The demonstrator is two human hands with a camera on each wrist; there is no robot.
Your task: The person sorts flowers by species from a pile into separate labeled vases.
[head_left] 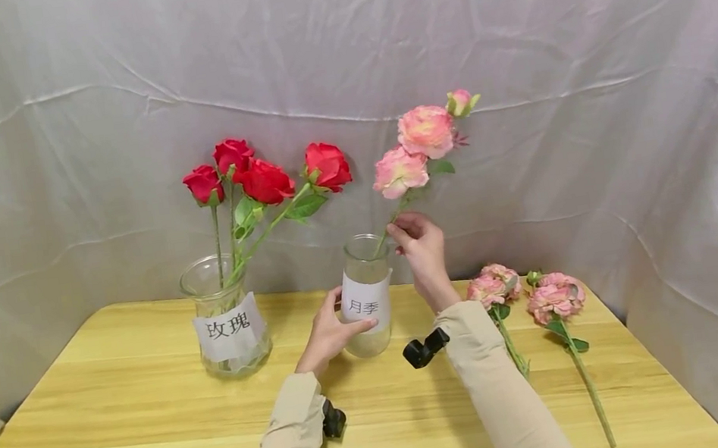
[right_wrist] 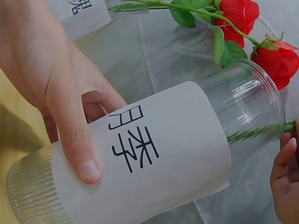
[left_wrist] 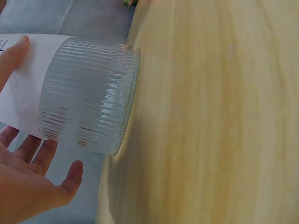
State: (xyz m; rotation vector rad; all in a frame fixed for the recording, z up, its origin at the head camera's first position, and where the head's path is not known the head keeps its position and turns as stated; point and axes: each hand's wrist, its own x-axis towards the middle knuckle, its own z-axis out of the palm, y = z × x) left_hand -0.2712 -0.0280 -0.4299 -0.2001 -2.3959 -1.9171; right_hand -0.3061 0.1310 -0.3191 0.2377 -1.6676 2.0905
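A clear glass vase [head_left: 370, 341] with a ribbed lower part and a white paper label [right_wrist: 140, 140] stands mid-table. My left hand [head_left: 331, 333] grips its lower half, thumb over the label and fingers behind. Above the vase's mouth, my right hand [head_left: 423, 249] pinches the green stem of a pink artificial flower spray [head_left: 425, 132], two full blooms and a bud leaning up to the right. The lower stem [right_wrist: 254, 133] is inside the vase's neck in the right wrist view; the label hides anything lower. Only fingers of the right hand show there, at the right edge.
Left of my hands, a wider glass vase [head_left: 216, 363] with its own paper label holds several red roses [head_left: 266, 181]. Two pink flower stems [head_left: 555, 297] lie on the table's right side. A grey curtain [head_left: 280, 51] hangs behind the wooden table [head_left: 118, 418].
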